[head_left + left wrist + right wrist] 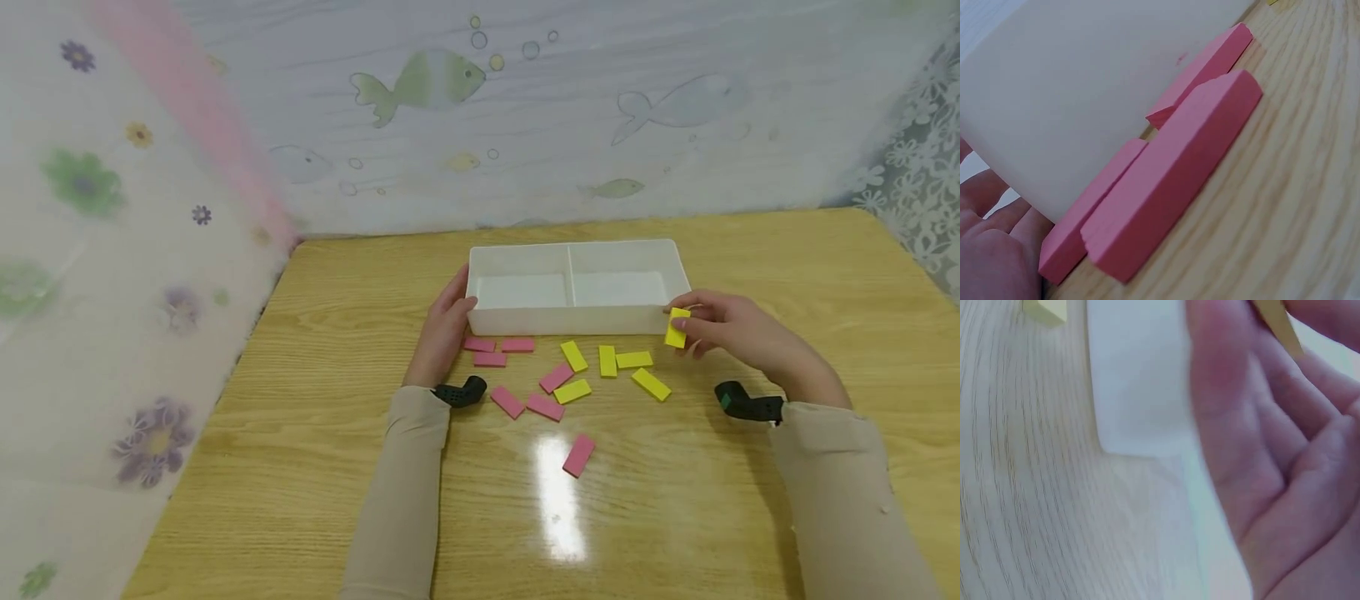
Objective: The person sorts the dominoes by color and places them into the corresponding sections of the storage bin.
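A white two-compartment box [570, 321] stands on the table, both compartments bare inside. My left hand [442, 333] holds its left end, thumb at the front corner and fingers along the side. In the left wrist view, those fingers [991, 194] show beside the box wall [1072, 106]. By the box's right front corner, my right hand [731, 329] pinches a yellow block [677, 328] between thumb and fingers. The right wrist view shows only a sliver of that yellow block [1279, 325] in the hand [1285, 462].
Several yellow blocks [634, 359] and several pink blocks [546, 407] lie scattered before the box. One pink block [579, 455] sits nearer the front, apart from the others. Pink blocks [1172, 175] lie close along the box's front. A patterned wall [525, 150] rises behind the wooden table [300, 467].
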`<state>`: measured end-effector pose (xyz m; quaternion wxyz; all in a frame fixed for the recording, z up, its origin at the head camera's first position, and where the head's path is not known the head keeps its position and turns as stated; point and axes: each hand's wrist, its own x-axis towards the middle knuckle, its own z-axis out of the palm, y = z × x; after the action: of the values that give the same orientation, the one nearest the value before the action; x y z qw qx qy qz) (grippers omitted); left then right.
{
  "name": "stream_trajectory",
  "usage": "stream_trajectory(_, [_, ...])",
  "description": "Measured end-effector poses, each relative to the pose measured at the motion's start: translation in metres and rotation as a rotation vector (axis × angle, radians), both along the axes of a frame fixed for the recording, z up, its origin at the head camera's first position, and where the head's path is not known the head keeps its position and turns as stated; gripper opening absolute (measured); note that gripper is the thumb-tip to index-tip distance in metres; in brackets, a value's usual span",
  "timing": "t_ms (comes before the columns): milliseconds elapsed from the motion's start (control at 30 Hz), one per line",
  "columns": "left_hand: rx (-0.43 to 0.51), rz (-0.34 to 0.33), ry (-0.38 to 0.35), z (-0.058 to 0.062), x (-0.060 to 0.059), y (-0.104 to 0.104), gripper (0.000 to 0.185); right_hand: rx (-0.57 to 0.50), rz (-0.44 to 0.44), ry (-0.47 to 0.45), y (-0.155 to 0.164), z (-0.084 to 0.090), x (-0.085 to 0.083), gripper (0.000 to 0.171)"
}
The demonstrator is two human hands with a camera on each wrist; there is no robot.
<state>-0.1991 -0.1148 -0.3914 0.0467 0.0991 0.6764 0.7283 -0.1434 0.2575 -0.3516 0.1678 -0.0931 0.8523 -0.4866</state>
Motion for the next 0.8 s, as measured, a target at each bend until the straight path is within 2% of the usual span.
stream_trajectory(167, [0.014,-0.009,-0.002,0.001,0.000,0.001,0.054,-0.041,-0.106,0.082,0.001,0.002,0.001,0.044])
stream_trajectory(400, [-0.057,0.020,0.003,0.004,0.004,-0.003,0.053,-0.073,-0.172,0.182,0.001,0.003,-0.001,0.040])
stream_trajectory(633, [0.005,-0.003,-0.016,0.002,0.003,-0.002,0.054,-0.153,-0.295,0.230,-0.003,-0.001,-0.005,0.049])
stream_trajectory(700, [0.010,-0.010,-0.021,0.002,0.003,-0.001,0.054,-0.208,-0.348,0.239,-0.005,-0.002,-0.006,0.049])
stream_trajectory(800, [-0.020,0.007,-0.015,0.002,0.004,-0.001,0.053,-0.378,-0.426,0.242,-0.010,-0.003,-0.010,0.046])
